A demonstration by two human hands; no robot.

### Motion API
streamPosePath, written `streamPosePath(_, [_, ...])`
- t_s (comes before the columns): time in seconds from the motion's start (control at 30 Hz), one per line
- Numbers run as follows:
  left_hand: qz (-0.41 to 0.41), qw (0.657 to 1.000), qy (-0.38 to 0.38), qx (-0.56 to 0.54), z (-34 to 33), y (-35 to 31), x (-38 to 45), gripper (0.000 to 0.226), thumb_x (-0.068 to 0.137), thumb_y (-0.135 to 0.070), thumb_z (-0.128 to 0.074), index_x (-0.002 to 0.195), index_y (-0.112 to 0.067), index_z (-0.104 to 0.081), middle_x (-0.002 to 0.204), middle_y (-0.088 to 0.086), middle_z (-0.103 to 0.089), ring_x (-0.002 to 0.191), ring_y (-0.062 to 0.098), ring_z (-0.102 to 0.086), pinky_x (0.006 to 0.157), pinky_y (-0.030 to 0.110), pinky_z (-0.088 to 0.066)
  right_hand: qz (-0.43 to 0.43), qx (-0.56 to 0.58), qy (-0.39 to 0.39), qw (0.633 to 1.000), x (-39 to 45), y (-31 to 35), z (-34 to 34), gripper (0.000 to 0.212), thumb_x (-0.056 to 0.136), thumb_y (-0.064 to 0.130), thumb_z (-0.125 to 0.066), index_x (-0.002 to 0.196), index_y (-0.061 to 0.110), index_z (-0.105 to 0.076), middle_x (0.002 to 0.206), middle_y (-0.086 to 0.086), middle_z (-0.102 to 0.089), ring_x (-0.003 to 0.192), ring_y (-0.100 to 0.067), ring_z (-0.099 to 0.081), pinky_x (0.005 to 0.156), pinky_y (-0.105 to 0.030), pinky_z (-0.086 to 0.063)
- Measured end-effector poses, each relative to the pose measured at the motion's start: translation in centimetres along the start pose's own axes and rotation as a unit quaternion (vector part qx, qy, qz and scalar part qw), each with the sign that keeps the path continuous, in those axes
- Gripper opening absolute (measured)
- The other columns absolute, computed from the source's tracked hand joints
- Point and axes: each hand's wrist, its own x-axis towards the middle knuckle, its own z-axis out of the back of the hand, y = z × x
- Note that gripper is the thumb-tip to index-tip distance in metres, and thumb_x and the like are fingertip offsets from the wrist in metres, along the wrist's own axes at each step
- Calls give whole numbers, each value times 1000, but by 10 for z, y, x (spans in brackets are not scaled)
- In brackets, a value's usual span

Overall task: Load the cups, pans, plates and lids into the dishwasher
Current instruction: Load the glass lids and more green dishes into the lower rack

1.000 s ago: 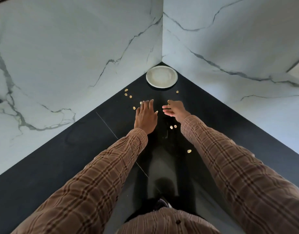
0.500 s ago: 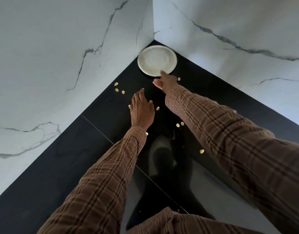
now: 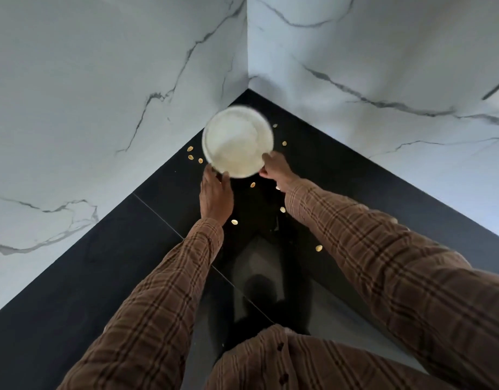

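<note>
Two marble wall panels (image 3: 87, 94) meeting in a corner at upper centre, pale with grey veins, the left one filling the upper left of the frame. Below, a glossy black counter (image 3: 59, 305) running as a wedge from lower left up to the corner, with a thin seam crossing it diagonally. Left of centre, a brown checked sleeve (image 3: 158, 305) rising from the bottom edge to the left hand (image 3: 215, 197), seen from the back, thumb over the lower left rim of the plate (image 3: 237, 142), the other fingers out of sight beneath it, so gripping the plate at that edge. Plate round, off-white, blurred, face turned toward the camera, in the centre of the frame just below the wall corner; whether lifted clear of the counter or still touching it, cannot tell. Scattered small yellow-tan bits (image 3: 234, 222) on the black surface: three just left of the plate, others below it between the two wrists, a few to the right of its rim. Right of the plate, the right hand (image 3: 275, 168), fingers curled onto the lower right rim, pinching it. Further right, the second checked sleeve stretching down to the lower right corner. At bottom centre, shirt front with dark buttons.
</note>
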Motion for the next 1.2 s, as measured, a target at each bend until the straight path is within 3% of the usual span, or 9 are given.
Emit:
streamPosePath(0.1, [67,995,-25,-65,16,-11,-29,62,106,-46,-42,157,-16,-20,154,16,-47,135,40,-51,114,51,-39,29,-72,67,995,-52,-6,28,38,106,13,-38,143,10,-47,139,-12,-57,121,-27,-60,67,-28,-57])
streamPosePath(0.23, [72,997,-8,-33,34,-16,-68,58,105,-34,-51,154,-14,-26,147,19,-53,130,42,-55,109,51,-41,65,-186,58,979,-110,-4,61,43,102,9,-38,144,15,-45,135,-11,-59,115,-29,-64,74,-34,-59])
streamPosePath(0.33, [17,998,56,6,36,-24,-100,50,104,-31,-54,147,-11,-37,140,19,-56,125,42,-57,104,50,-45,100,-261,-1,960,-158,-9,94,41,102,8,-41,142,12,-48,130,-12,-60,104,-27,-67,68,-32,-61])
streamPosePath(0.43, [-35,992,115,30,26,-35,-132,49,103,-31,-57,142,-6,-43,140,22,-56,126,44,-56,105,52,-44,112,-314,-67,940,-206,-21,131,38,103,12,-42,140,9,-49,131,-15,-60,105,-33,-67,80,-44,-62])
streamPosePath(0.53, [-85,980,174,43,14,-45,-170,48,102,-32,-61,138,-3,-50,136,21,-60,124,43,-57,104,50,-45,91,-354,-144,920,-262,-45,168,41,102,14,-44,142,11,-44,132,-18,-60,99,-31,-64,74,-39,-58])
streamPosePath(0.7, [-159,953,252,55,-13,-58,-232,42,100,-36,-62,129,-6,-58,128,18,-66,118,40,-62,97,46,-48,72,-381,-252,887,-361,-90,211,39,102,14,-44,140,12,-36,128,-24,-62,109,-45,-64,89,-50,-51])
streamPosePath(0.87, [-251,908,327,77,-32,-81,-334,39,101,-35,-60,125,-4,-56,127,20,-65,117,42,-61,97,49,-50,21,-378,-348,858,-494,-144,255,39,103,11,-43,142,9,-37,137,-23,-56,115,-43,-61,90,-44,-47])
streamPosePath(1.0, [-337,859,379,73,-44,-115,-424,38,103,-31,-56,131,-5,-53,130,18,-63,117,39,-62,98,50,-52,-21,-330,-432,839,-607,-178,288,43,105,21,-44,146,14,-37,131,-19,-59,115,-36,-61,91,-40,-46])
streamPosePath(1.2, [-448,778,433,80,-65,-159,-566,35,101,-30,-48,121,-3,-58,111,17,-70,97,37,-69,89,49,-57,-60,-256,-529,807,-767,-241,329,22,99,17,-44,121,14,-43,107,-24,-65,87,-40,-64,74,-42,-47])
